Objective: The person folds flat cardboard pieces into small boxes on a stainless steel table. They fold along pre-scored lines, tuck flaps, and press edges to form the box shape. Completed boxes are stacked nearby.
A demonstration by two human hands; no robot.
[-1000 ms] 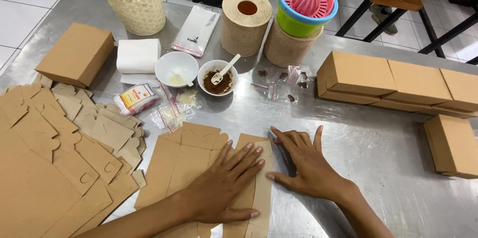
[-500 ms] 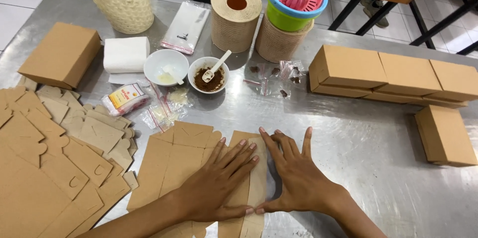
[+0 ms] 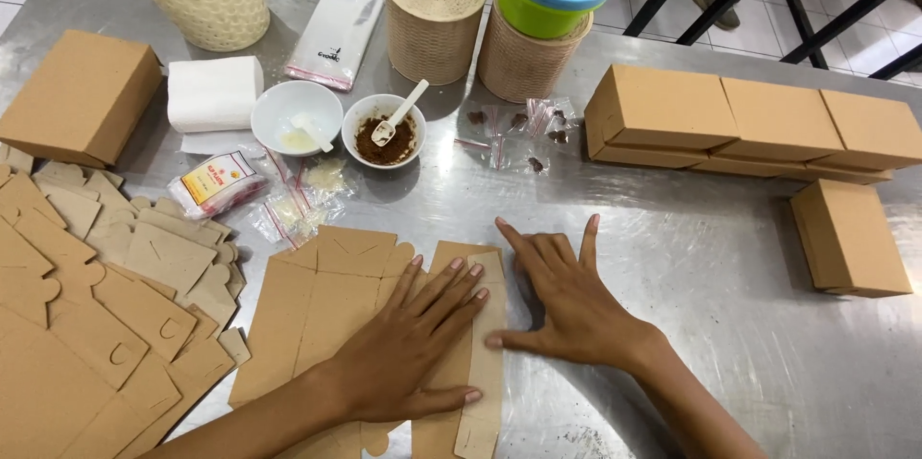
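Hands, left (image 3: 408,344) and right (image 3: 567,301), press spread flat on one cardboard blank (image 3: 327,315).

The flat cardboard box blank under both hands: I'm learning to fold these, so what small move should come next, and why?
Probably run the left hand along the folded side strip to crease it. The flat cardboard box blank has its right strip turned over, the left hand lies flat on it, and the right hand braces its edge on the steel table.

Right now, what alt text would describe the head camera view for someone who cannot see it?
Left hand and right hand press a flat cardboard box blank on a steel table, near finished boxes.
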